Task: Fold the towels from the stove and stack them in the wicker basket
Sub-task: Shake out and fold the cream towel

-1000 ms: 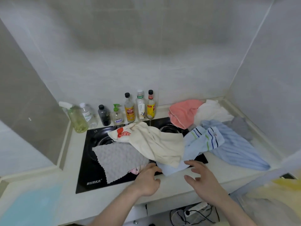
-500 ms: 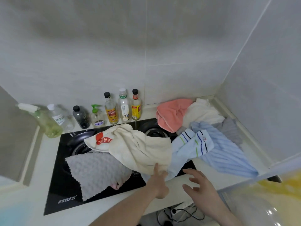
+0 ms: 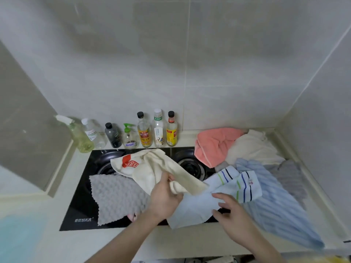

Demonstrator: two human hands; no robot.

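Note:
A black stove (image 3: 79, 211) is strewn with towels. My left hand (image 3: 165, 194) grips the near edge of a cream towel with a red print (image 3: 150, 168) and lifts it off the pile. My right hand (image 3: 229, 209) reaches over the light-blue striped towel (image 3: 226, 188) with spread, slightly bent fingers and holds nothing. A grey bumpy cloth (image 3: 117, 198) covers the left burner. Pink (image 3: 212, 147), off-white (image 3: 252, 147), blue ribbed (image 3: 275, 211) and grey (image 3: 290, 175) towels lie on the right. No wicker basket is in view.
Several bottles (image 3: 144, 131) and a spray bottle (image 3: 77, 133) stand along the tiled back wall behind the stove. Tiled walls close in on both sides. The pale counter's front edge (image 3: 182, 242) runs just below the stove.
My left hand moved up from the stove's front edge and took hold of the cream towel, pulling its near edge up. My right hand came forward over the striped towel.

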